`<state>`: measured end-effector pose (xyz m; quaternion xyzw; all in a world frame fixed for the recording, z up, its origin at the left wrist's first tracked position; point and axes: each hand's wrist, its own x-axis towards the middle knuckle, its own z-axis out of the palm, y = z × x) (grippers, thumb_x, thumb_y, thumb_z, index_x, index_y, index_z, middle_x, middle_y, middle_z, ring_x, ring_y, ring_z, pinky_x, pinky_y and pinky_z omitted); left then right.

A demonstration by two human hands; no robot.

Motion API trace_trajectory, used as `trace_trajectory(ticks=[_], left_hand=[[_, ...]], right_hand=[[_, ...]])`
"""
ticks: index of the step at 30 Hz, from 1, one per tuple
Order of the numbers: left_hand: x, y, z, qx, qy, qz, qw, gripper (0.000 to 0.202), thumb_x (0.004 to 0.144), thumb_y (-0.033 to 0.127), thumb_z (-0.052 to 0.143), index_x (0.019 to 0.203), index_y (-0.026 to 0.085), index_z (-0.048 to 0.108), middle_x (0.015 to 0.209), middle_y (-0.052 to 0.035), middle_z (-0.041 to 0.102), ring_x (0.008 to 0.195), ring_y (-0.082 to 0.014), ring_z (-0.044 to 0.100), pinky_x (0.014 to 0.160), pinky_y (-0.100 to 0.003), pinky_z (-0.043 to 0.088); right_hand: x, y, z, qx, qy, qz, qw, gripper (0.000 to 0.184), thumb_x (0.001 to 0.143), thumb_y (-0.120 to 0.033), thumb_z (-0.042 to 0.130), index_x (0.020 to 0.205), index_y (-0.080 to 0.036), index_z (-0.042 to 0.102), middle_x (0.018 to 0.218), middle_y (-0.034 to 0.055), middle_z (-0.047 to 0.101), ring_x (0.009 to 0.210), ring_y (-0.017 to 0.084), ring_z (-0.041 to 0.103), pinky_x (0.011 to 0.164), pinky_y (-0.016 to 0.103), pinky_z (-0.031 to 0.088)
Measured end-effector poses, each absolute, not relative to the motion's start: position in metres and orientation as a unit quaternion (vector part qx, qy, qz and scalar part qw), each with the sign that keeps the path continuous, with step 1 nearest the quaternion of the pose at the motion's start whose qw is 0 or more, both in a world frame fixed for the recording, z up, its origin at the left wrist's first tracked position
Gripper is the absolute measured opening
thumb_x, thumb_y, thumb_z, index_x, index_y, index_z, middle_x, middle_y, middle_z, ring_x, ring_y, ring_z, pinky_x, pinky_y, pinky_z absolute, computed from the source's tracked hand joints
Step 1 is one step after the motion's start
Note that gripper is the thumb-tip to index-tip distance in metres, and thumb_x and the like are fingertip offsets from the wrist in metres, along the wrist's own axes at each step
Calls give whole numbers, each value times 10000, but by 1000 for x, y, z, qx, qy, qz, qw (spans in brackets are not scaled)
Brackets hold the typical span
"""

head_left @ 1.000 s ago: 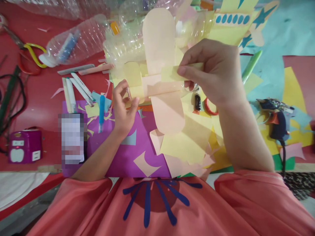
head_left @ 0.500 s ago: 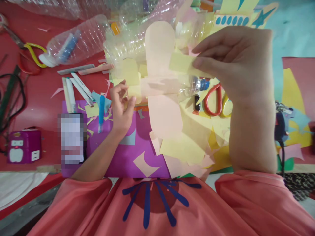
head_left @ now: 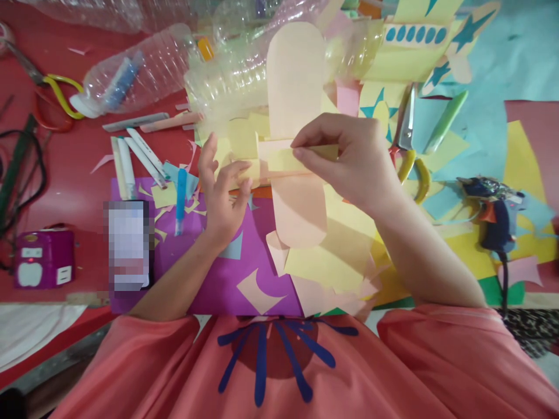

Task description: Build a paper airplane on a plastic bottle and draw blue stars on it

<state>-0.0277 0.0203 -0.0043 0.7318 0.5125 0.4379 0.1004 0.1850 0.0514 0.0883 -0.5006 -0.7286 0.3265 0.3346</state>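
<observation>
1. The right hand point(head_left: 353, 166) is clamped, thumb against fingers, on a yellow strip point(head_left: 279, 160) lying across the middle of the peach cutout point(head_left: 297, 81).
2. The left hand point(head_left: 222, 195), fingers spread and loose, touches a yellow flap point(head_left: 242, 139) just left of the peach cutout.
3. Clear bottles point(head_left: 140, 73) lie up and left of the cutout.
4. Scissors point(head_left: 408, 145) sit right of the cutout, past the right hand; a glue gun point(head_left: 493, 212) lies farther right.
5. A purple sheet point(head_left: 209, 279) lies below and left of the cutout, with a blue pen point(head_left: 180, 201) on it.
6. A blurred block point(head_left: 128, 244) lies far left of the cutout; nothing on it can be read.
</observation>
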Motion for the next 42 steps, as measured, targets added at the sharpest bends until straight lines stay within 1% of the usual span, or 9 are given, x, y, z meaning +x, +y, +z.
trace_trajectory(ticks=[7,10,14,18,22,25,28,35,42], left_hand=[[-28,19,0,729,520,441,70,262,943,506,544,1131,347,633,1169,-58,460,1157,-245,496,1050,-460,422],[-29,19,0,739,517,428,60,253,967,452,518,1139,319,648,1117,-66,543,1098,-235,551,1014,-440,441],[-30,21,0,747,502,431,68,272,995,419,464,1151,301,653,1128,-61,639,1098,-239,599,1003,-450,457],[-30,22,-1,757,492,429,42,266,991,381,481,1192,323,645,1137,-46,663,1097,-231,615,997,-426,462],[-29,21,1,767,473,433,-18,234,979,283,510,1114,317,699,1087,-39,673,1036,-203,632,907,-379,491],[-28,21,0,775,465,428,-13,258,999,275,475,1103,311,708,1095,-28,682,1029,-189,628,942,-373,466],[-29,20,-1,780,454,430,17,273,1012,284,456,1135,343,692,1113,-16,683,1042,-184,609,987,-377,436],[-25,19,0,782,459,421,8,327,1009,247,445,1149,409,692,1084,-33,667,1032,-206,596,963,-396,455],[-23,20,-1,802,437,404,-47,352,981,171,486,1207,361,679,1123,-49,616,1072,-198,561,964,-365,445]], right_hand=[[183,49,87,-499,-746,305,319,146,815,-83,563,767,-219,591,805,24,724,805,163,710,807,309,600],[183,49,87,-512,-754,287,295,161,834,-88,543,770,-230,582,826,27,724,828,178,714,818,330,600],[183,49,86,-518,-768,262,271,163,846,-94,531,777,-234,575,836,32,722,839,187,712,815,333,592],[183,50,82,-504,-773,255,287,169,835,-95,522,767,-236,587,807,17,726,779,163,697,778,303,586],[184,51,75,-492,-788,231,288,165,852,-135,503,803,-243,617,810,17,731,762,159,683,741,293,582],[185,52,69,-489,-800,213,275,177,874,-158,480,842,-252,627,850,21,732,792,169,684,734,300,574],[186,53,66,-490,-808,199,259,180,888,-167,477,868,-263,628,880,31,728,815,180,681,730,304,564],[185,52,65,-492,-815,184,247,181,905,-165,461,871,-236,624,889,57,705,794,185,660,703,313,527],[186,53,64,-497,-815,180,237,189,899,-143,455,852,-219,621,884,55,688,809,183,647,725,319,496]])
